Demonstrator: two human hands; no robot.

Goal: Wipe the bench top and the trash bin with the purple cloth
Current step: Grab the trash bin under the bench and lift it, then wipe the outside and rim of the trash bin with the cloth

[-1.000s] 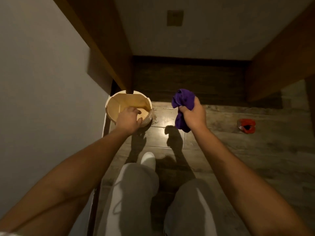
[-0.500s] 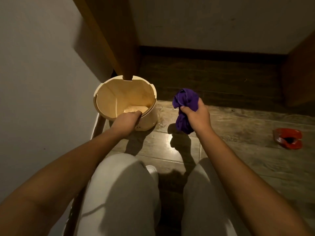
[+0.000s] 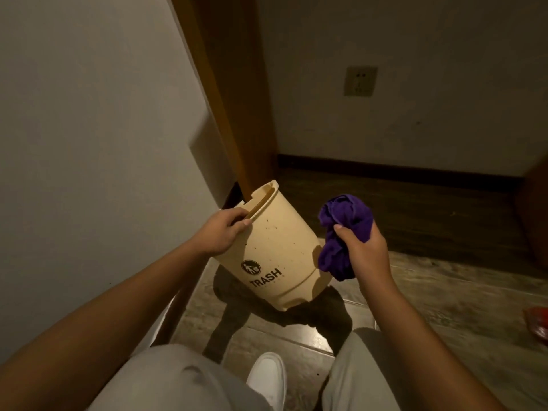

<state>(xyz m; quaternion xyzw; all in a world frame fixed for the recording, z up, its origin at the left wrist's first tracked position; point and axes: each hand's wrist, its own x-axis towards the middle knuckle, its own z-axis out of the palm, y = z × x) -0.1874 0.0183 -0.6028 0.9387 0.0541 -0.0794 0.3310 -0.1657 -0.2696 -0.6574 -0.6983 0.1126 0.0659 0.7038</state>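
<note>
My left hand (image 3: 223, 232) grips the rim of the cream trash bin (image 3: 278, 250), fingers hooked over its edge. I have the bin tilted, mouth toward the wall, its base just above the wooden floor (image 3: 444, 295). Just right of it, my right hand (image 3: 363, 250) is closed around the bunched purple cloth (image 3: 345, 223).

Red object (image 3: 538, 323) cut by the right edge; trash bin (image 3: 278, 250) interior and small print under "TRASH" unreadable.

Single head-worn view, steeply down and forward, close over floor (image 3: 444, 292).
</note>
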